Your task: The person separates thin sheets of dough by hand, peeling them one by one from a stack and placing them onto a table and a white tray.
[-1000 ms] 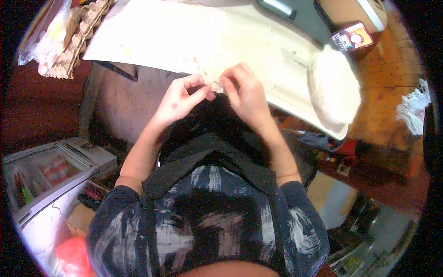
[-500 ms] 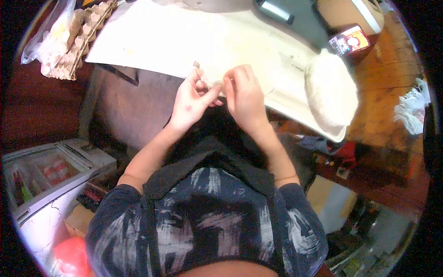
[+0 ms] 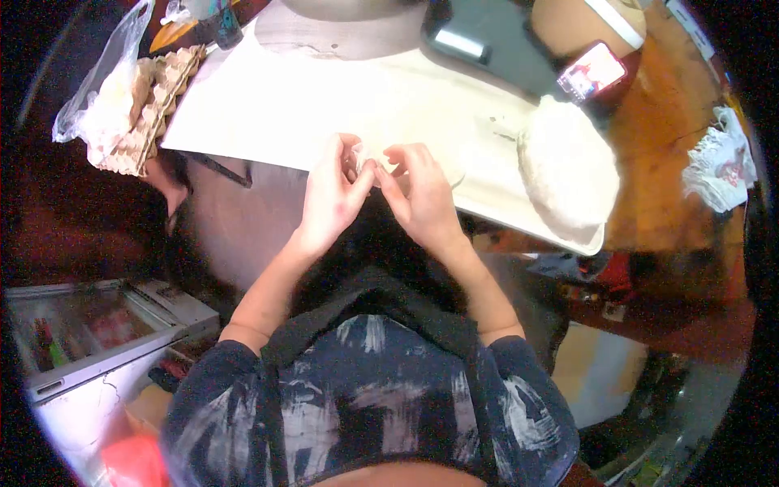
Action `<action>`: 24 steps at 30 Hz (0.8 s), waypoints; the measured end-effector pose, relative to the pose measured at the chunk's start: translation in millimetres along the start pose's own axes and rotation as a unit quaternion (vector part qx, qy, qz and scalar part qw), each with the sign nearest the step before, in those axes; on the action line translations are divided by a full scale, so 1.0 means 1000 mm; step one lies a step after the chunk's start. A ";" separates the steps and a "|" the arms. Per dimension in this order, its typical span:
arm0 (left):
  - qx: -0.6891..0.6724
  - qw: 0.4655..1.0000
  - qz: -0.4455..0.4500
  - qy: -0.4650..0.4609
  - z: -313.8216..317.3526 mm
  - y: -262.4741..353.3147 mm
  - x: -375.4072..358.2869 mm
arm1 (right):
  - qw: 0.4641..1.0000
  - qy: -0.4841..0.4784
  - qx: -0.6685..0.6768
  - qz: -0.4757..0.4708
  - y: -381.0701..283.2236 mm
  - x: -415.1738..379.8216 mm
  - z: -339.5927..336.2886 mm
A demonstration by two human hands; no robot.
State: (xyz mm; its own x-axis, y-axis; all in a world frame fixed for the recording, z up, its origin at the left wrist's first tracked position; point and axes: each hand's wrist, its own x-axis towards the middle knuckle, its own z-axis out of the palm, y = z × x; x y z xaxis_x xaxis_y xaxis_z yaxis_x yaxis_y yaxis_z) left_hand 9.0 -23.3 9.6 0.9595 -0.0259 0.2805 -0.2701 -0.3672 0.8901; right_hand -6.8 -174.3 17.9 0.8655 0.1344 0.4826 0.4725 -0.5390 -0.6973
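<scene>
In front of my chest both hands meet over the near edge of a long white tray (image 3: 487, 207). My left hand (image 3: 331, 195) is curled around a small pale, soft-looking piece (image 3: 365, 158), its thumb pressed along it. My right hand (image 3: 426, 199) has its fingers bent and the thumb and fingertips against the same piece from the other side. Most of the piece is hidden by the fingers, and glare blurs its outline. A large whitish oval mass (image 3: 570, 166) lies at the tray's right end, away from both hands.
Egg cartons (image 3: 166, 109) with a clear plastic bag (image 3: 105, 97) stand left of the tray. Behind it are a dark flat object (image 3: 487, 61) and a lit phone (image 3: 594, 71). A crumpled white cloth (image 3: 720, 166) lies on the wooden table (image 3: 665, 195). A glass-topped freezer (image 3: 114, 325) is lower left.
The view has shifted slightly. Both hands have come a little lower in the picture, and my right fingers have spread slightly around the pale piece. A bare limb now shows below the egg cartons.
</scene>
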 end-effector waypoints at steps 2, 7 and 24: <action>-0.004 1.000 0.021 -0.006 0.000 -0.001 0.002 | 1.000 -0.002 0.018 0.000 0.003 0.000 -0.002; -0.054 0.998 -0.024 -0.028 -0.002 0.007 0.001 | 0.999 -0.007 0.047 -0.006 0.003 0.003 -0.004; 0.071 0.995 0.051 -0.045 -0.015 0.012 -0.004 | 0.991 -0.053 0.115 0.035 -0.002 0.008 -0.009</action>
State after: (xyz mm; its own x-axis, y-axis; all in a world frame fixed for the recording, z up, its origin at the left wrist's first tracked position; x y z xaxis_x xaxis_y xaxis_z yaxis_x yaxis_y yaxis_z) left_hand 1.0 -13.8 24.5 0.9327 -0.1498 0.3279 -0.3583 -0.4862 0.7970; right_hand -2.5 -179.3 27.8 0.9047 0.1953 0.3787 0.4249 -0.3476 -0.8358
